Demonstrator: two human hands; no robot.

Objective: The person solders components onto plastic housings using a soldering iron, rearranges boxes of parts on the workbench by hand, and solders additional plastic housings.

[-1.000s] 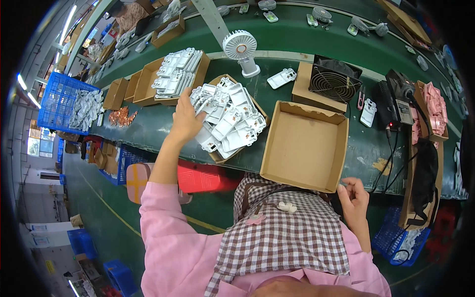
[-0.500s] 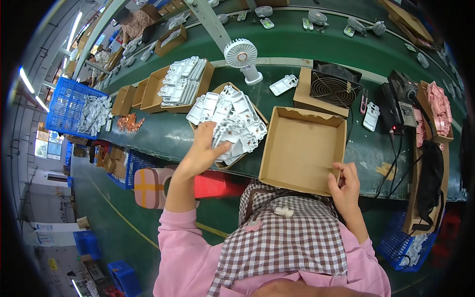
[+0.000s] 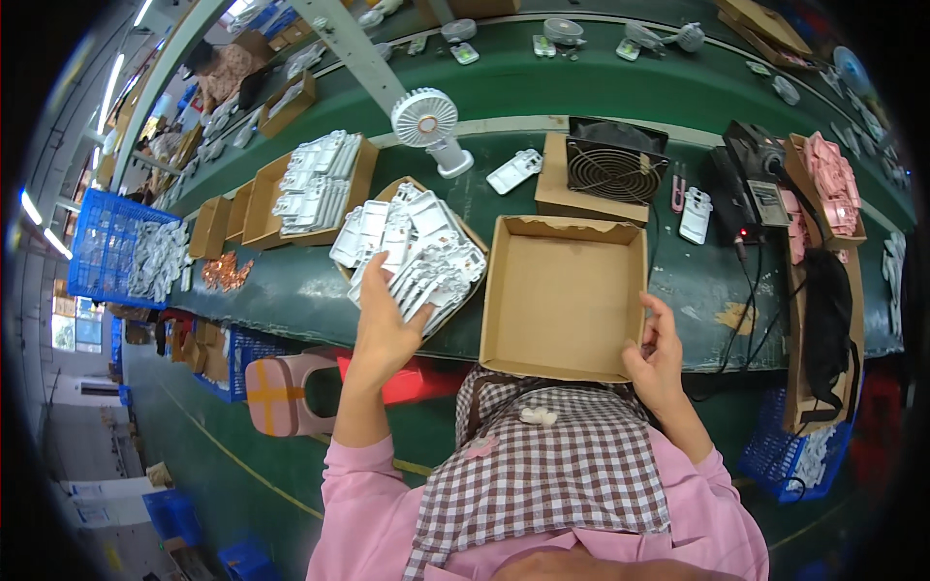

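Observation:
My left hand (image 3: 386,324) grips a white plastic part at the near edge of a pile of white plastic housings (image 3: 412,254) in a shallow cardboard tray. My right hand (image 3: 654,358) holds the near right corner of an empty brown cardboard box (image 3: 565,295) that stands on the green workbench (image 3: 291,290) in front of me. The box's inside is bare. Pink sleeves and a checked apron fill the lower middle of the view.
Behind the box stand a white desk fan (image 3: 428,121), a black square fan (image 3: 616,169) on a carton and a black power unit (image 3: 746,184). More trays of white parts (image 3: 315,179) lie to the left, with a blue crate (image 3: 131,252) beyond. Pink parts (image 3: 833,179) sit at the right.
My left hand has come down from the far side of the white pile to its near edge and closed on a part. My right hand has risen to the box's near right corner.

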